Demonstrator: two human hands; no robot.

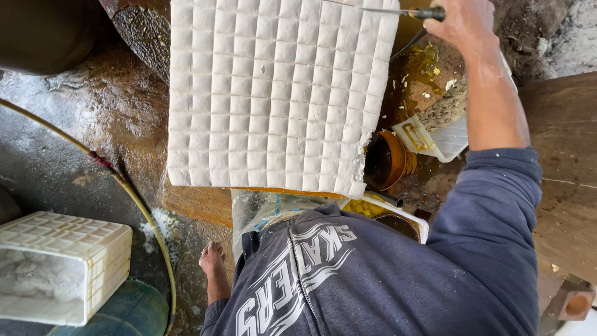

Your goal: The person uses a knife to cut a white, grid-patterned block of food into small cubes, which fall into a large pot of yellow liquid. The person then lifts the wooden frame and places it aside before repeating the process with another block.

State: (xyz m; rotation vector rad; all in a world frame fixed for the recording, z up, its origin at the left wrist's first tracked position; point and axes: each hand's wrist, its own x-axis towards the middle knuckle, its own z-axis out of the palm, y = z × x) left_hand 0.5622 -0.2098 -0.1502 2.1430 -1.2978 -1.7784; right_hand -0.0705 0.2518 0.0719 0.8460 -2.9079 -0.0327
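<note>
Wet, dark concrete floor (pixel 74 149) fills the left of my view, with a thin yellowish hose (pixel 134 199) curving across it toward the lower edge. I see a bare foot (pixel 213 256) planted on the damp floor just below the wooden board's (pixel 199 202) near left corner.

On that board lies a large white tofu slab (pixel 273 93), scored into a grid of small squares. It covers nearly the whole board; its near right corner is crumbled and ragged. The board's orange-brown near edge shows just under the slab.

My right hand (pixel 463 22) is at the slab's far right corner, closed around the dark handle of a long thin knife (pixel 379 9). The blade lies flat and low across the far edge of the slab, pointing left. The forearm is bare; a dark blue sleeve (pixel 497 205) is pushed up above it.

My left hand is out of view, so I cannot tell its state.

Right of the slab, off the board's right edge, sit a rusty orange round container (pixel 388 158) and a white plastic tray (pixel 444 142), with yellowish scraps on the dirty surface beside them. A white slatted plastic crate (pixel 81 249) rests on the floor at the lower left, well apart from the board.
</note>
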